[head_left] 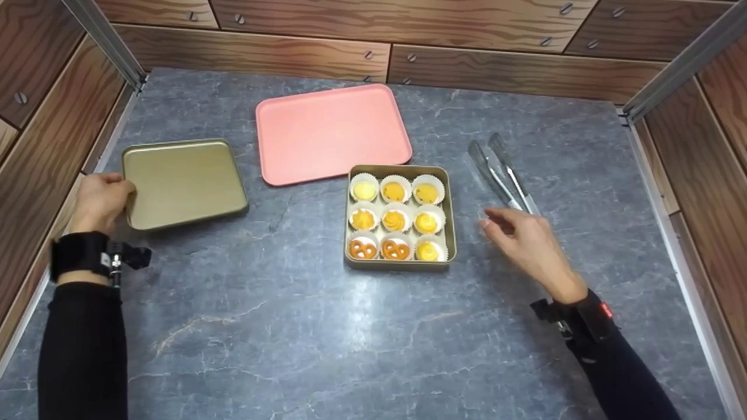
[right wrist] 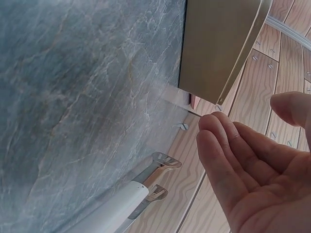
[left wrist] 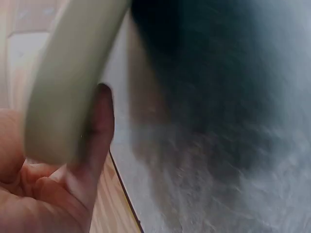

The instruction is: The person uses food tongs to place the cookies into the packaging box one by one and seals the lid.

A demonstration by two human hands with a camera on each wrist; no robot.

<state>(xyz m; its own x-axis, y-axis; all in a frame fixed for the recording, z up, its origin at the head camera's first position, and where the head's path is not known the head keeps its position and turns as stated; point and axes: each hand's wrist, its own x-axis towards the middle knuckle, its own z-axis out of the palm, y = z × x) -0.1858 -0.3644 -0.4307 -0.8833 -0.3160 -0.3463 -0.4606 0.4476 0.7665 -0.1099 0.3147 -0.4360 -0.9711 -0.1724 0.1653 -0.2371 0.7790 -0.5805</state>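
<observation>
Nearest the head camera are the two dark sleeves, each with a black wrist strap, and beyond them the hands at work on the grey marbled desk. The right hand hovers loosely open, fingers relaxed and holding nothing, its fingertips just beside the near end of the tongs, which lie flat on the desk to the right of the tin; the wrist view shows the white handle and metal tips next to the empty palm. To take the tongs well, the hand would best close around both arms at the handle end, thumb on one arm and fingers on the other, so that the tips point away and can be squeezed. The tin stands open at mid-desk, well clear of both hands, with nine paper cups in three rows: yellow and orange sweets, and pretzel shapes in two cups of the near row. A steady lift would keep the tongs from sliding against the tin. On the left, the left hand grips the left edge of the lid, fingers curled round its rim, with the lid apparently resting upturned on the desk; the wrist view shows the thumb pressed against the pale rim. Letting go gently there would leave the lid flat. Farther back lies a pink tray, bare, just behind the tin and touching neither tin nor lid, and behind it the wooden panelled wall.
</observation>
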